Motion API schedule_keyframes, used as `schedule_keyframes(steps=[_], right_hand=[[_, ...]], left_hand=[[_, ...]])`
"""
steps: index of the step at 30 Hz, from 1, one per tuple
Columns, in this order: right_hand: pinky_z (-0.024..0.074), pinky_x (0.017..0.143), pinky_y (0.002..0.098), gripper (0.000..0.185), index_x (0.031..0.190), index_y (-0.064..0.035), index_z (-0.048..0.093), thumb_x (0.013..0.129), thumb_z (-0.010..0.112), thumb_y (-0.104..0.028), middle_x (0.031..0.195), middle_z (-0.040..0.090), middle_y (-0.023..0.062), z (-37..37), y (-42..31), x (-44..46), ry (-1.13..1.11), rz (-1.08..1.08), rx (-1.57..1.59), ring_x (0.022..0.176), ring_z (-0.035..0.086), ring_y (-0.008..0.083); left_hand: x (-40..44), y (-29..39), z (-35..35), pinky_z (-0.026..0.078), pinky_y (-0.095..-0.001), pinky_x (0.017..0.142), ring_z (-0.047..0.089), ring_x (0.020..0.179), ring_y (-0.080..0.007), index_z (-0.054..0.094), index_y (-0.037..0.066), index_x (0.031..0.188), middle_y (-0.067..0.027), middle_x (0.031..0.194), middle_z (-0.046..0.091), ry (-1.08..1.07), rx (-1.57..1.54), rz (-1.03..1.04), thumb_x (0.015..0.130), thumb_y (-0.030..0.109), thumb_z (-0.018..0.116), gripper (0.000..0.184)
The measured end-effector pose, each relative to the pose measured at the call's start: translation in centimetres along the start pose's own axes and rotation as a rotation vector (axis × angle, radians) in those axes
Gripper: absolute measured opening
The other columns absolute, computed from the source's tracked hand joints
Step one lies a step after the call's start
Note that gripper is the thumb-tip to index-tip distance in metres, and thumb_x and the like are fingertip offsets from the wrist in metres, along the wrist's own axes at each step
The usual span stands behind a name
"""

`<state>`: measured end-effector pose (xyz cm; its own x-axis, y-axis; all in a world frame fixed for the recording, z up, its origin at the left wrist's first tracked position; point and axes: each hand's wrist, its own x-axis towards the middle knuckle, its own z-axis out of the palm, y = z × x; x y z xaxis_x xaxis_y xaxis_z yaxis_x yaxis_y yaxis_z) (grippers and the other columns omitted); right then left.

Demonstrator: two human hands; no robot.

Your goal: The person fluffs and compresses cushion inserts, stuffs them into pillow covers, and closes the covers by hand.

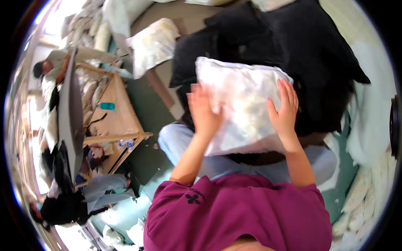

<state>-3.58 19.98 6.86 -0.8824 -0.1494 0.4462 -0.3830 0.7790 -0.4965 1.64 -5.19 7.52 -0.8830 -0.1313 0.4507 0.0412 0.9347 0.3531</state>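
A plump white bag [245,113], its surface slightly see-through, lies across black cloth [310,42] in front of my lap. My left hand [205,109] is at the bag's left side, its fingers stretched and slightly blurred. At the right side, my right hand [284,108] rests with fingers extended and thumb apart. Neither hand is closed around the bag. What fills the bag cannot be made out clearly.
Another filled white bag [155,46] lies beyond the black cloth. To the left stands a wooden table [119,108] with a teal item [107,106] on it. Two other people are at the far left. White bags [364,201] are piled at the right.
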Motion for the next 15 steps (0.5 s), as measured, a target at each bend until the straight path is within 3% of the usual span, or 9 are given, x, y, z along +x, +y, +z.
schedule_keyframes(steps=[1, 2, 3, 5, 7, 10, 12, 15], right_hand=[[0.0237, 0.114, 0.05, 0.058, 0.14, -0.0123, 0.051, 0.087, 0.064, -0.031, 0.149, 0.043, 0.0137, 0.7, -1.6, 0.6, -0.034, -0.067, -0.055, 0.139, 0.035, 0.0368], [0.0149, 0.117, 0.0533, 0.058, 0.143, -0.0133, 0.048, 0.089, 0.061, -0.028, 0.155, 0.035, 0.0135, 2.4, -1.9, 0.4, -0.158, -0.079, -0.092, 0.145, 0.025, 0.0359], [0.0126, 0.117, 0.0555, 0.057, 0.146, -0.0145, 0.044, 0.092, 0.056, -0.028, 0.156, 0.032, 0.0131, 4.9, -1.9, -1.1, -0.257, -0.069, -0.195, 0.146, 0.023, 0.0364], [0.0097, 0.118, 0.0572, 0.06, 0.149, -0.0124, 0.038, 0.093, 0.049, -0.029, 0.157, 0.029, 0.0156, 7.3, -1.5, -6.0, -0.352, -0.128, -0.231, 0.147, 0.02, 0.0378], [0.0112, 0.116, 0.0604, 0.068, 0.15, -0.0065, 0.036, 0.09, 0.051, -0.033, 0.157, 0.025, 0.022, 6.7, -1.4, -11.4, -0.407, -0.149, -0.204, 0.145, 0.02, 0.0455], [0.0086, 0.116, 0.0601, 0.069, 0.151, -0.006, 0.031, 0.093, 0.048, -0.039, 0.158, 0.021, 0.0228, 9.8, 2.0, -14.9, -0.323, -0.176, -0.226, 0.145, 0.016, 0.0456], [0.0062, 0.117, 0.0585, 0.066, 0.152, -0.009, 0.031, 0.094, 0.047, -0.037, 0.159, 0.02, 0.0206, 12.4, 3.3, -8.9, -0.421, -0.07, -0.308, 0.147, 0.015, 0.0425], [0.0064, 0.118, 0.0566, 0.063, 0.152, -0.0186, 0.033, 0.095, 0.048, -0.038, 0.16, 0.024, 0.0121, 16.3, 5.0, 1.3, -0.327, -0.094, -0.369, 0.149, 0.016, 0.0351]], left_hand=[[-0.1, 1.9, -0.7, 0.018, -0.0557, 0.116, 0.029, 0.143, -0.0399, 0.039, 0.005, 0.145, -0.0177, 0.153, 0.035, -0.043, 0.009, 0.14, 0.083, 0.022, 0.066, 0.07], [-0.7, 3.2, 0.3, 0.017, -0.0596, 0.115, 0.027, 0.144, -0.0391, 0.04, 0.009, 0.147, -0.0168, 0.155, 0.033, -0.243, 0.054, 0.173, 0.086, 0.026, 0.061, 0.066], [-1.8, 3.7, 2.4, 0.017, -0.0626, 0.114, 0.026, 0.145, -0.0371, 0.041, 0.013, 0.147, -0.0159, 0.157, 0.03, -0.362, 0.157, 0.156, 0.088, 0.027, 0.058, 0.063], [-7.5, 1.5, 5.8, 0.018, -0.061, 0.114, 0.025, 0.146, -0.0341, 0.041, 0.016, 0.148, -0.0146, 0.157, 0.03, -0.33, 0.055, 0.173, 0.089, 0.029, 0.055, 0.062], [-13.4, 1.8, 6.0, 0.018, -0.0595, 0.115, 0.025, 0.147, -0.0332, 0.04, 0.017, 0.148, -0.0141, 0.157, 0.031, -0.404, 0.021, 0.18, 0.089, 0.03, 0.054, 0.062], [-13.6, 0.7, 10.1, 0.015, -0.0594, 0.115, 0.024, 0.147, -0.0328, 0.04, 0.016, 0.149, -0.0142, 0.158, 0.03, -0.396, -0.042, 0.176, 0.09, 0.032, 0.053, 0.062], [-9.8, 0.6, 13.6, 0.011, -0.0612, 0.115, 0.021, 0.148, -0.0336, 0.04, 0.015, 0.149, -0.0147, 0.158, 0.028, -0.419, -0.037, 0.126, 0.092, 0.033, 0.05, 0.06], [-0.8, -1.1, 19.8, 0.002, -0.0636, 0.115, 0.015, 0.149, -0.0356, 0.034, 0.017, 0.151, -0.0148, 0.161, 0.02, -0.315, 0.01, 0.03, 0.098, 0.036, 0.038, 0.057]])
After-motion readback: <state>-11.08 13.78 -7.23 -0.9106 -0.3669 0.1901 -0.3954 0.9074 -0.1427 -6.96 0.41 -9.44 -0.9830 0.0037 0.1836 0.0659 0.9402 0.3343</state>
